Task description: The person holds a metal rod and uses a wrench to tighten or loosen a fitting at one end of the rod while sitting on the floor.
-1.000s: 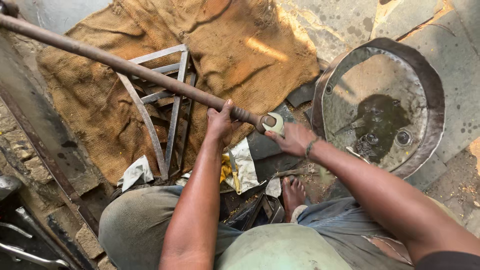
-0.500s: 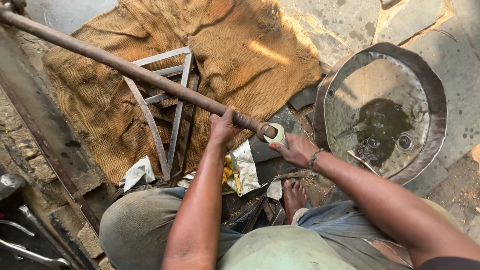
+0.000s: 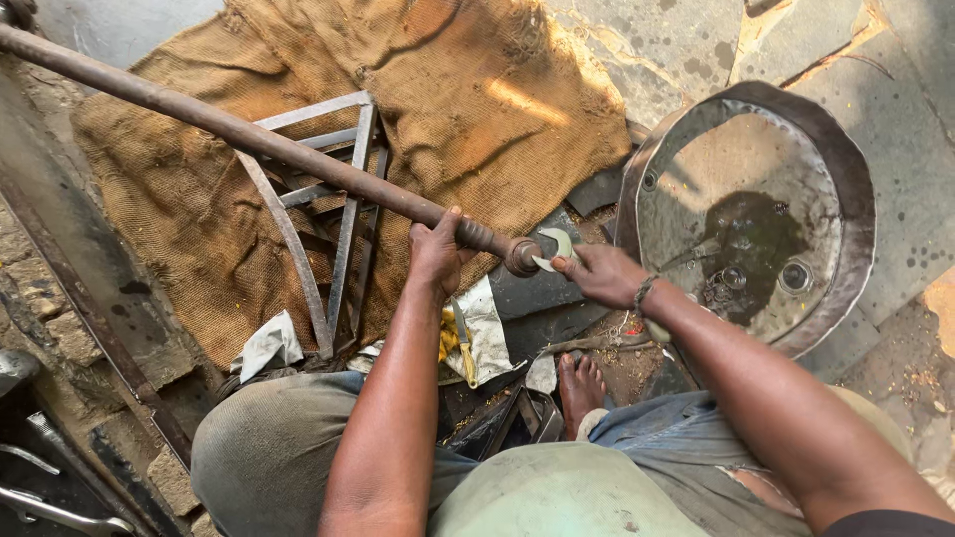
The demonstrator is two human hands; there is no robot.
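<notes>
The left hand (image 3: 438, 251) clamps the rusty pipe (image 3: 249, 139) steady near its end, so the right hand (image 3: 597, 273), pinching a pale strip (image 3: 553, 249), reaches its mouth.

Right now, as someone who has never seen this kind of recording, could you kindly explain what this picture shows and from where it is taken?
The camera sits on a person's head and looks down at their own bare arms, knees and one bare foot. There is no machine here, only two hands. The left hand grips a long rusty metal pipe near its end. The right hand holds a small pale strip against the pipe's end; what it is made of I cannot tell. Under the pipe lie a brown burlap sack and a grey metal frame on the stone ground. To the right stands a round metal basin with some dark liquid in it.
</notes>
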